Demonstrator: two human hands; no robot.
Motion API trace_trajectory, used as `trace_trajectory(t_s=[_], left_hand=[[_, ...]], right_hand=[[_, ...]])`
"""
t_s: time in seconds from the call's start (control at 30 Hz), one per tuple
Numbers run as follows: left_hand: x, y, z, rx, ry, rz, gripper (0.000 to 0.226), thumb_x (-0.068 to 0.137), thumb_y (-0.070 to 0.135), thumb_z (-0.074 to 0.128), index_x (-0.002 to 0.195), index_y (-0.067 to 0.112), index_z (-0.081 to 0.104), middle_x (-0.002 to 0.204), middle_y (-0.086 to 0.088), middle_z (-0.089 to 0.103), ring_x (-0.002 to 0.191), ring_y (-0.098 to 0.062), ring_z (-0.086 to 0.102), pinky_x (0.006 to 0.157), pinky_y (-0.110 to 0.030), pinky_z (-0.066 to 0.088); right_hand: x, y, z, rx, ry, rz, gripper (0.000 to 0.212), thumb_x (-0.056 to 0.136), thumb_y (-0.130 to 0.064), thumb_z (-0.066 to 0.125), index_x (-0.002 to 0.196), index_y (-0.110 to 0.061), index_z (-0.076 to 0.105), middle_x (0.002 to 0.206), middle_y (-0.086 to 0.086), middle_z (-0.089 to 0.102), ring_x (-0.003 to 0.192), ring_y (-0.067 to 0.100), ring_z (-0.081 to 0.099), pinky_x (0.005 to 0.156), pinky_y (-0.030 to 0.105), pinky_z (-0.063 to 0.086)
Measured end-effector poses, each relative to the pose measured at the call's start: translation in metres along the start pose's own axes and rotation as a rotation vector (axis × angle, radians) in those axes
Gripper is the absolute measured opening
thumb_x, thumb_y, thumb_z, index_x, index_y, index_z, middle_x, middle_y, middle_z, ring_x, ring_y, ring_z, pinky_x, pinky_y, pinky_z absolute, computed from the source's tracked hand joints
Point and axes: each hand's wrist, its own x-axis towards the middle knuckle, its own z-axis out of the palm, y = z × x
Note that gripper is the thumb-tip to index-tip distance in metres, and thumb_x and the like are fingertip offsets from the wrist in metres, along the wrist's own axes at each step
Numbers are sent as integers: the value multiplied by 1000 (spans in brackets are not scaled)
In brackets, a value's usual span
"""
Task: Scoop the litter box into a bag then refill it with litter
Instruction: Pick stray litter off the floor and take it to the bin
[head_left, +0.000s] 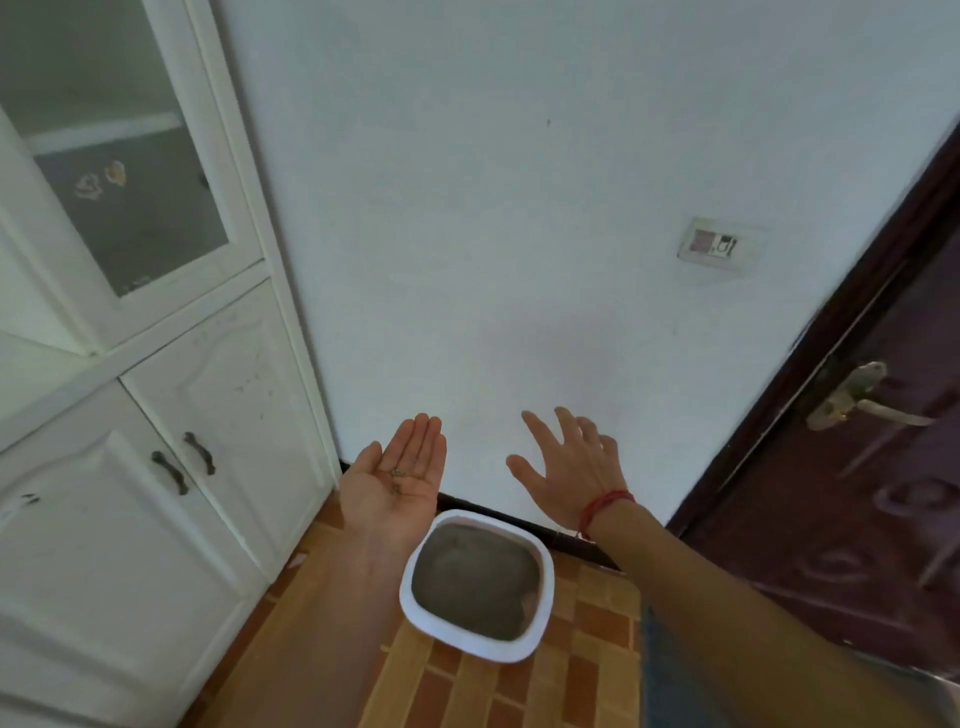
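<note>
Both hands are held out in front of the person with no grip on anything. The left hand (397, 478) lies palm up, fingers straight and together, with a few dark grains (399, 475) loose on the palm. The right hand (569, 467) is palm down, fingers spread wide, a red string (605, 505) round its wrist.

The likeliest slip is small: if the left palm tilts, the grains will roll off, and they may land on the tiled floor (597, 623) instead of in the box. A larger worry is that neither scoop nor bag shows anywhere in view, so the scooping seems not to have a tool to hand. Going at the litter bare-handed would be messy and would scatter it over the rim. The box also sits tight in a corner between the white cabinet (156, 415) and the dark door (857, 467), which leaves little room to work.

The white litter box (470, 648) stands on the floor against the wall (467, 208), filled with grey litter (475, 577). It lies well below both hands and between the two forearms, nearer the left wrist, touched by neither.
</note>
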Motion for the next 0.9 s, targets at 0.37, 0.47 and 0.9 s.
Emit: trace_trajectory(t_s=[0.37, 0.47, 0.9], left_hand=[[-4, -63, 19, 174, -122, -259, 45, 106, 26, 32, 113, -6, 62, 112, -22, 70, 106, -38, 68, 99, -46, 49], [-12, -83, 16, 233, -133, -375, 44, 106, 26, 33, 114, -5, 63, 113, -22, 70, 106, -38, 68, 98, -46, 50], [-115, -212, -13, 443, -270, -874, 43, 106, 24, 31, 116, -7, 60, 114, -23, 70, 112, -37, 64, 101, -45, 47]], right_hand=[[-74, 54, -12, -14, 49, 313, 71, 90, -69, 16, 153, -35, 14, 159, 10, 19, 144, 33, 20, 114, 54, 24], [-113, 64, -12, -22, 64, 433, 68, 94, -66, 25, 153, -35, 17, 158, 10, 21, 142, 32, 22, 112, 53, 27], [-337, 101, -31, -43, 72, 971, 68, 92, -69, 23, 151, -37, 13, 159, 9, 20, 143, 33, 22, 112, 56, 26]])
